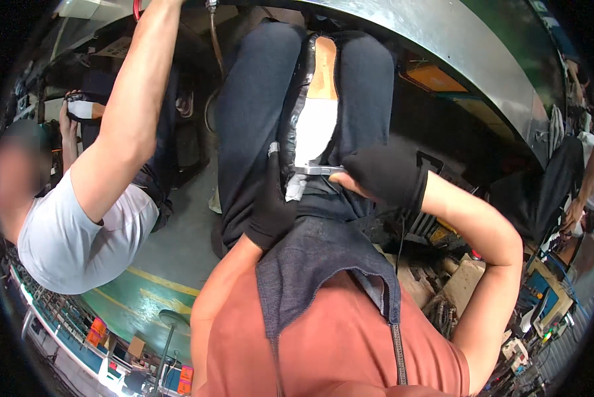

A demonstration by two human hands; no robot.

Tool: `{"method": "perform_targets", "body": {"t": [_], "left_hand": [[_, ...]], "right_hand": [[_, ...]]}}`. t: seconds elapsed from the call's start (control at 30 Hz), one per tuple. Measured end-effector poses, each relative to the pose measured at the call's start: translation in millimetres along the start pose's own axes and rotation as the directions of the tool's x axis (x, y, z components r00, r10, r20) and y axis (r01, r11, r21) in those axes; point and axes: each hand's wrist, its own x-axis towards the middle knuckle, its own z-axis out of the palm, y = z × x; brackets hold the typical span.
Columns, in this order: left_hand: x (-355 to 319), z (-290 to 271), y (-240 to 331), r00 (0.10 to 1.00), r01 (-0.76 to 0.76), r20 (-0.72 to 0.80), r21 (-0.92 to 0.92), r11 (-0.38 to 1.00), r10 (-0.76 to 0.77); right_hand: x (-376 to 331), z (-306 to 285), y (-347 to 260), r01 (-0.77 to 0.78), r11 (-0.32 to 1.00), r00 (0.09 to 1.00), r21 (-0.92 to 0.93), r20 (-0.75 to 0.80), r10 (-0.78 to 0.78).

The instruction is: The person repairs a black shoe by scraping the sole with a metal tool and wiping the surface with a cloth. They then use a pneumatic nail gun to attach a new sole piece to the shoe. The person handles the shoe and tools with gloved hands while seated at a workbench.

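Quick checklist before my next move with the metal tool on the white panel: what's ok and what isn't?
1. Right hand grips the metal tool: ok.
2. Left hand holds the dark workpiece at its edge: ok.
3. Both hands gloved: ok.
4. Tool tip's contact with the white panel: cannot tell.
5. Co-worker's arm is apart from the tool: ok.

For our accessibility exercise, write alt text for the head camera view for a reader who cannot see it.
Looking down, a person in black gloves works at their lap: the right hand holds a metal tool against white material between the dark-trousered knees, while the left hand steadies it. A co-worker in a grey shirt reaches upward at left.
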Motion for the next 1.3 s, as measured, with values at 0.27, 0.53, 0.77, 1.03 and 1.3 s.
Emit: {"method": "perform_targets", "body": {"t": [0.27,0.53,0.77,1.03,1.3], "left_hand": [[6,-21,7,0.999,0.017,-0.048,0.09,0.996,-0.013],[-4,-19,-18,0.999,0.012,-0.033,-0.264,0.965,-0.021],[-3,-16,0,0.997,0.066,0.061,-0.199,0.978,-0.055],[24,-5,20,0.974,0.225,0.137,-0.449,0.865,-0.182],[29,3,20,0.957,0.291,0.114,-0.35,0.89,-0.268]], "right_hand": [[-9,47,20,-0.042,0.966,0.996,0.255,-0.061,0.06],[-1,0,18,-0.103,0.989,0.983,0.107,0.165,0.084],[19,-18,-4,-0.019,0.995,0.982,-0.102,0.186,0.038],[11,-3,7,-0.004,0.997,0.995,-0.073,0.1,0.011],[14,-1,52,0.235,0.943,0.972,-0.237,0.039,-0.232]]}}
